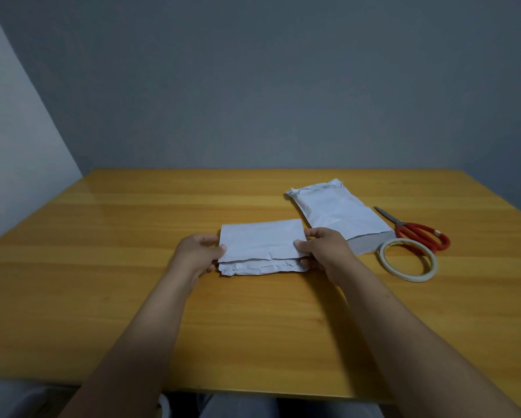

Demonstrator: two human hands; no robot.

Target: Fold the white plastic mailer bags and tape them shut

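Right now both my hands are on the folded mailer bag [262, 247], which lies in the middle of the counter [132, 297], straight in front of me. My left hand [197, 251] pinches its left edge and my right hand [322, 248] pinches its right edge, each with the thumb on top and the fingers tucked round the side. I hold it at both ends so the doubled-over flap lies flat and square; I judge this thin plastic would spring open if I let go. The top layer stops short of the near edge, so a crumpled strip of the lower layer shows along the side closest to me.

To the right and a little farther off, the second mailer bag [337, 212] lies flat and unfolded, out of the way until I get to it. Its near end is just beside my right hand. The tape roll [411, 277] lies flat on the counter to the right of that hand, and the scissors [410, 229] are just beyond it, red handles toward the right edge. Both are close enough that I can reach them with one hand, I think, while the other pins the fold down. No tape is on the bag yet.
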